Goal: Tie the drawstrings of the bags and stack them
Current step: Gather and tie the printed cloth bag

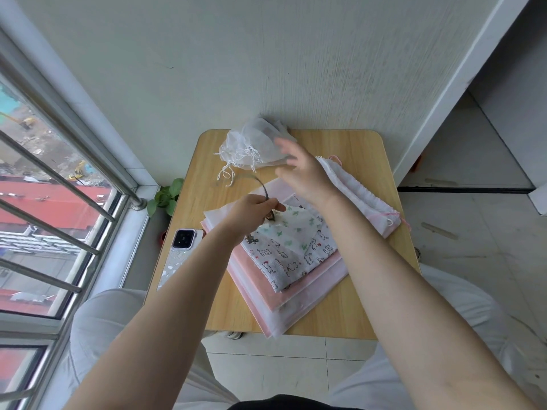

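A cat-print drawstring bag (291, 255) lies on top of a stack of pink and white bags (275, 303) in the middle of the small wooden table (355, 291). My left hand (251, 213) pinches the bag's dark drawstring (262, 184), which arcs up and to the left above the bag's mouth. My right hand (302, 170) hovers above the far side of the stack with its fingers spread and blurred, holding nothing. A pile of sheer white mesh bags (254, 143) with tied white cords sits at the table's far left corner.
White and pink bags (361, 193) lie along the table's right side. A phone (180, 255) rests at the left edge. A small green plant (165, 198) stands by the window with metal bars (53, 179). The wall is just behind the table.
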